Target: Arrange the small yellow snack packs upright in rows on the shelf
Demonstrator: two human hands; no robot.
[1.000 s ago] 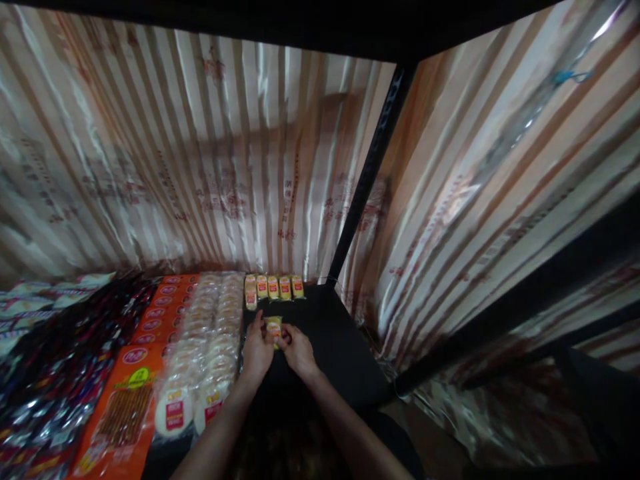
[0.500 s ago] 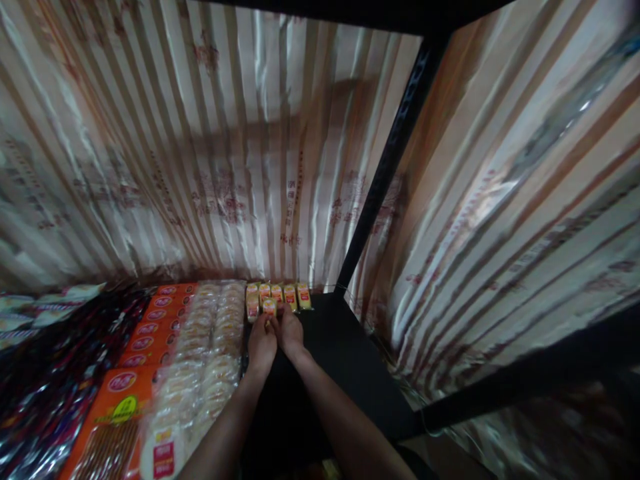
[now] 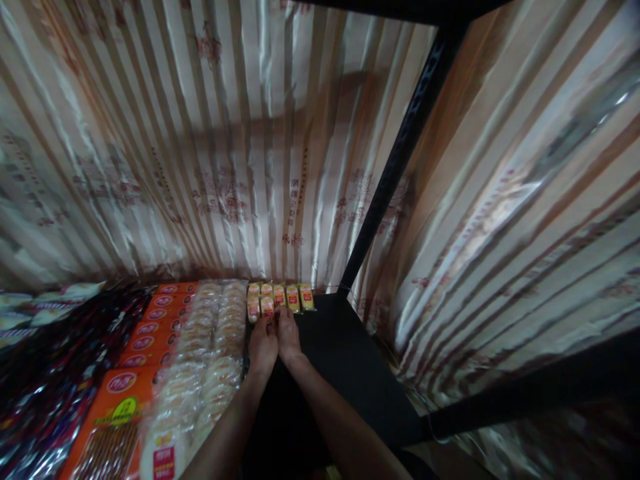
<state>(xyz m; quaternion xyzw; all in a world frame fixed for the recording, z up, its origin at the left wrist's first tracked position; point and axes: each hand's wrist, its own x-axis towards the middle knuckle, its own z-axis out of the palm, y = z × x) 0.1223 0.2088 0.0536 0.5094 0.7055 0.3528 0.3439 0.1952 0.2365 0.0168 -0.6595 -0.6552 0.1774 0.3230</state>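
Yellow-wrapped snack packet (image 3: 267,305), second to the right of the clear-wrapped round crackers (image 3: 230,333) in the nearer row, is just beyond the left hand (image 3: 263,343) and right hand (image 3: 289,333), its long axis apparently pointing away from them, alongside those crackers. The left, nearer the crackers, meets its near end; the right is at its right edge. Whether either clamps it, I cannot tell.

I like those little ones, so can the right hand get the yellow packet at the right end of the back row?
Probably yes. The right hand is close to that yellow packet, and nothing seems to stand in the way over the black shelf.
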